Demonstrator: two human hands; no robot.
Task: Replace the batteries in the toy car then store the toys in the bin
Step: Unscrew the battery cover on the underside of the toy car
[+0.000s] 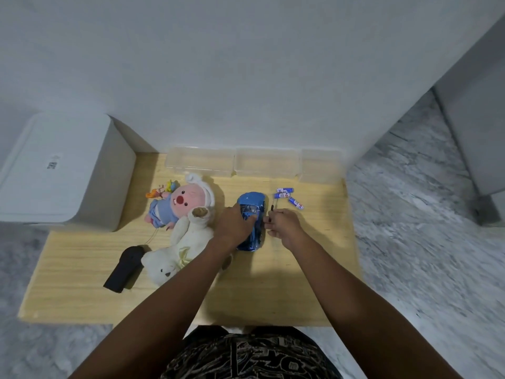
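Note:
A blue toy car [250, 203] lies on the wooden table [82, 269], nose pointing away from me. My left hand [235, 224] rests on the car's roof and grips it. My right hand [284, 224] is just right of the car, pinching a thin dark screwdriver [272, 207] whose tip points away from me. Three blue-and-white batteries [287, 195] lie loose beyond my right hand. A pink-faced plush [181, 202] and a white bear plush [180, 247] lie left of the car. A white lidded bin [62, 173] stands at the table's back left.
Three clear plastic boxes [262, 162] line the back edge against the white wall. A black remote controller [124, 265] lies at the front left, beside the white bear. Marbled floor surrounds the table on the right and left.

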